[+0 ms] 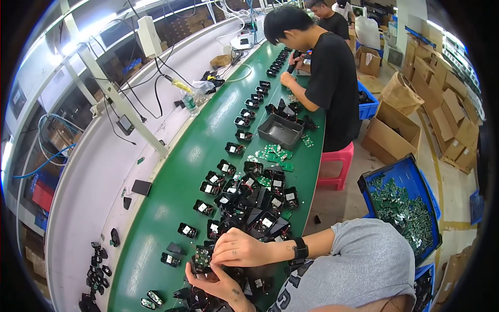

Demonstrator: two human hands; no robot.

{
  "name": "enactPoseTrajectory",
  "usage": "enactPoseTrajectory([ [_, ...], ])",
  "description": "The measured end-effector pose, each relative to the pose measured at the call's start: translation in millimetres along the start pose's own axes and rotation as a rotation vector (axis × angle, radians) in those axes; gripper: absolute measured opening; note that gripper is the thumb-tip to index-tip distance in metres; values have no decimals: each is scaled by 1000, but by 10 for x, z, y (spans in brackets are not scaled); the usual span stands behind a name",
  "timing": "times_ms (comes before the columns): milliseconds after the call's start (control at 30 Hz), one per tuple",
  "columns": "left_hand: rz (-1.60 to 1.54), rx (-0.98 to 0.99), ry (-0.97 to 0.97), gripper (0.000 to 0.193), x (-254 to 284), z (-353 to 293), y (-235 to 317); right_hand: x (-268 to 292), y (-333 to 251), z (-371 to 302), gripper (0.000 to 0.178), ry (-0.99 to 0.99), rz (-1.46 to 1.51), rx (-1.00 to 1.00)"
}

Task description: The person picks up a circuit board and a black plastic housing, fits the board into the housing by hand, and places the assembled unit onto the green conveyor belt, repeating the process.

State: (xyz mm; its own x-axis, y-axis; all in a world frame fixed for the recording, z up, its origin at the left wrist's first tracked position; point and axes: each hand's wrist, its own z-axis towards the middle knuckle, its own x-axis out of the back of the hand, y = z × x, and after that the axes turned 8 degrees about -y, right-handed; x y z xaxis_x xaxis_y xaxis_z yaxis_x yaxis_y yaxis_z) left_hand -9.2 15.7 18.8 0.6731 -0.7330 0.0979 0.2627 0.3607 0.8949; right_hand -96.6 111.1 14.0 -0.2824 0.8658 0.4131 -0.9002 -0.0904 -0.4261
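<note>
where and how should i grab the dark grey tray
Probably pinch the tray by its left rim from above left: that raised wall faces bare green tabletop, while black parts crowd the far end and circuit boards lie by the near side.

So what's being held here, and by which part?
A small, squarish, dark-edged green circuit board, its lower end gripped by the left hand; the right hand meets its right edge.

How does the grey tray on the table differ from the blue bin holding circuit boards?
The tray is dark grey; the bin is blue. The tray sits on the table; the bin stands off it, to the right. The bin holds heaped circuit boards; the tray shows no heap. Both are open-topped.
</note>
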Motion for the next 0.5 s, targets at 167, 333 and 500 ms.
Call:
enactPoseTrajectory([
  [167,-43,21,-16,53,-42,-29,48,-43,42,-47,18,30,-12,-102],
  [333,-38,51,-98,55,-74,-68,81,-17,111,-38,13,55,7,-113],
  [500,-49,11,-99,54,-75,-57,36,31,79,-41,15,-62,466,-418],
])
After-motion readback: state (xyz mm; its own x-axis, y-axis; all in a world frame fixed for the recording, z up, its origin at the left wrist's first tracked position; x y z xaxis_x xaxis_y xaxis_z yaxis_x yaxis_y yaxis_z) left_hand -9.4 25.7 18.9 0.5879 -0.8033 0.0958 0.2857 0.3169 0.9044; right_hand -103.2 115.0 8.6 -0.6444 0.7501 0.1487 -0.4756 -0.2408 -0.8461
